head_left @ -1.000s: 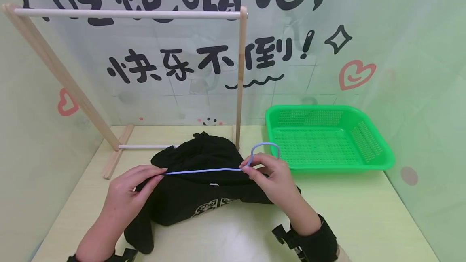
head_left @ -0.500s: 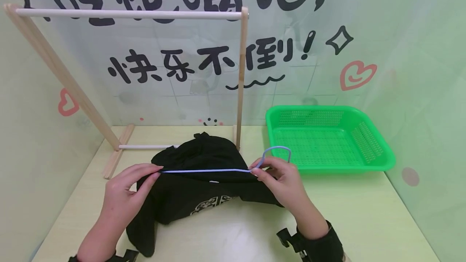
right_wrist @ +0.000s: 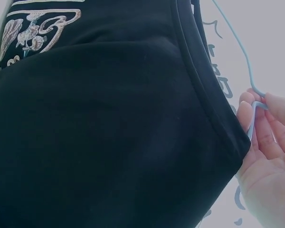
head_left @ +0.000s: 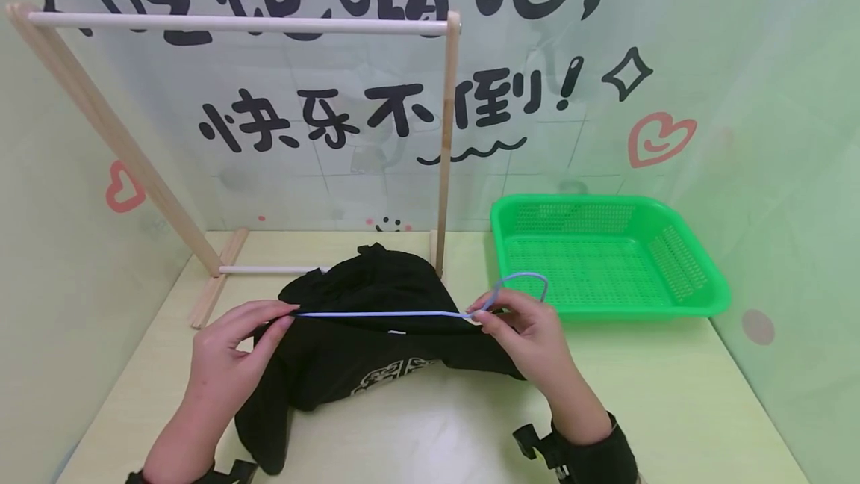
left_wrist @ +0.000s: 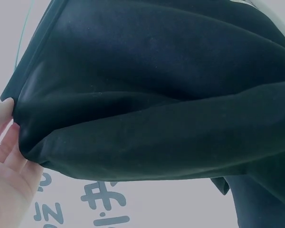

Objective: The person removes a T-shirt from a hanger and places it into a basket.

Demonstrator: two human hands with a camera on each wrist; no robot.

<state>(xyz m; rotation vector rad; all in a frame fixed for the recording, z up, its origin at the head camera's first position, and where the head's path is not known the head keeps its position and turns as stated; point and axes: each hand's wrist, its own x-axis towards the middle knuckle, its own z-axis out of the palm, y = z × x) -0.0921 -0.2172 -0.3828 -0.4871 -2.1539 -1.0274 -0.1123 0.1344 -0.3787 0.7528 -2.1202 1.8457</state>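
The left hand's (head_left: 231,346) fingers pinch the edge of the black garment (head_left: 349,364); the right hand's (head_left: 531,331) pinch the blue hanger (head_left: 386,314), which spans between them above the bench (head_left: 416,447). Beyond the right fingers sits a green basket (head_left: 611,314); beyond the left, a rack (head_left: 128,144).

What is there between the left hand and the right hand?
In the head view, a length of blue hanger, with the black printed garment behind it.

Black garment (head_left: 322,364): matt smooth cloth, embroidered emblem (right_wrist: 31,38); blue hanger (head_left: 383,314) across garment: smooth, plastic-looking; rack (head_left: 446,140) behind garment: matt bare wood, smooth white rods (head_left: 235,23); basket (head_left: 591,271) right of garment: glossy perforated plastic
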